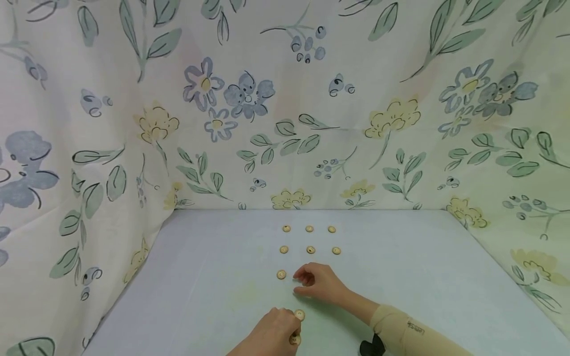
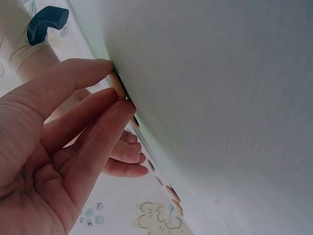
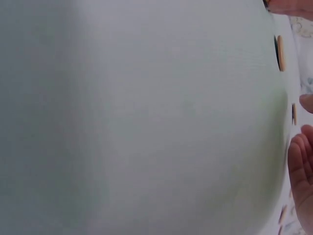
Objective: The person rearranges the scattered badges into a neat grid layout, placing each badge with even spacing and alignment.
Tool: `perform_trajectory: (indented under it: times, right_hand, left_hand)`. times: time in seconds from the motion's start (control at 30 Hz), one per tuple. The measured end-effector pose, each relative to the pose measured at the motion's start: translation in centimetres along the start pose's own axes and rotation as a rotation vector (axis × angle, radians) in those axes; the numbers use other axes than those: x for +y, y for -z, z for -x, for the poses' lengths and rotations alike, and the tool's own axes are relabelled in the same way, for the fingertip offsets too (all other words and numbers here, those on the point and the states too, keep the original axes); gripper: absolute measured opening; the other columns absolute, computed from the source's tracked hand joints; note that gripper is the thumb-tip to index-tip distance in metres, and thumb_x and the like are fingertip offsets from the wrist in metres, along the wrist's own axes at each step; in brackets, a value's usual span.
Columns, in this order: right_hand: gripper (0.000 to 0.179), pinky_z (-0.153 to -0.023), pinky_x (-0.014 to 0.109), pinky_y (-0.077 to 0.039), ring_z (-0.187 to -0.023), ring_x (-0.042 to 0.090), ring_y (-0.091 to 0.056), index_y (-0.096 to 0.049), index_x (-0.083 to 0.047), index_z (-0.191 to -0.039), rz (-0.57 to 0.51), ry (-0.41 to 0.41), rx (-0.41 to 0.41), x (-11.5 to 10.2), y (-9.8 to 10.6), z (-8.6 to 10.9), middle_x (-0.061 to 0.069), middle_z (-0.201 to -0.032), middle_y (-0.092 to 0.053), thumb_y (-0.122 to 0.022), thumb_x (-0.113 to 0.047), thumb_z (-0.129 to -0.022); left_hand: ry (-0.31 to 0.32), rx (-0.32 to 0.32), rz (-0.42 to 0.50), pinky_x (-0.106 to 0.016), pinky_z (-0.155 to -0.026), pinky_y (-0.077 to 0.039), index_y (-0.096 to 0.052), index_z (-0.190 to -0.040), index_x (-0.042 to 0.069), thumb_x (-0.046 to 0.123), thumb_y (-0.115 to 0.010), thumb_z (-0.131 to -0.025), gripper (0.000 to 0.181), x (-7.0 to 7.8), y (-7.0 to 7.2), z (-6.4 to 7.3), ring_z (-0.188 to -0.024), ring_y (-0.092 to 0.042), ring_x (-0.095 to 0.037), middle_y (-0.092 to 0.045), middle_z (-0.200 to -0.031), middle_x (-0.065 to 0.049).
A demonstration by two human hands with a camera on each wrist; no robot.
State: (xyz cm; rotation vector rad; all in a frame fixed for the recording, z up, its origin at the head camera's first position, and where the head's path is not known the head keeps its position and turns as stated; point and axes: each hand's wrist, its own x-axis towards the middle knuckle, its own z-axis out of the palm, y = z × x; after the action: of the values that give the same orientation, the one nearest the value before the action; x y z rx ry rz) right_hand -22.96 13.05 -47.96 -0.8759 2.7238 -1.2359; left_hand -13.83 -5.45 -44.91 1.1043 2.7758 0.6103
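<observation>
In the head view my left hand (image 1: 275, 330) is low on the table, pinching a round tan wooden button (image 1: 295, 339) by its edge. The left wrist view shows this button (image 2: 117, 85) edge-on between thumb and fingertips, at the table surface. Just beyond these fingers lies a second button (image 1: 300, 315). My right hand (image 1: 321, 283) hovers or rests farther forward, thumb and fingers apart with nothing visible between them. To its left is another button (image 1: 281, 274). At the right edge of the right wrist view, the right hand (image 3: 302, 171) is partly cut off.
Two rows of three buttons lie farther back, including a middle one (image 1: 310, 250) and one in the far row (image 1: 309, 229). A white cloth-covered table (image 1: 200, 287) spreads around them. Floral curtain (image 1: 285, 163) encloses the back and sides. A black object (image 1: 372, 346) sits by the right sleeve.
</observation>
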Motion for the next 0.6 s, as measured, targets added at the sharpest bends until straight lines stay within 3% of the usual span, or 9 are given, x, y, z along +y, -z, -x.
perform_trajectory:
  times: [0.6]
  right_hand:
    - [0.026, -0.067, 0.022, -0.051, -0.074, 0.006, -0.058, -0.069, -0.01, -0.098, -0.084, 0.07, -0.079, -0.7, 0.3, 3.2, -0.003, -0.086, -0.065, -0.081, -0.025, -0.08]
  left_hand:
    - [-0.013, 0.033, -0.019, -0.014, -0.047, -0.029, -0.059, -0.055, 0.016, -0.002, -0.07, -0.067, 0.024, 0.3, 0.1, 0.3, -0.051, -0.036, 0.001, -0.045, -0.059, 0.014]
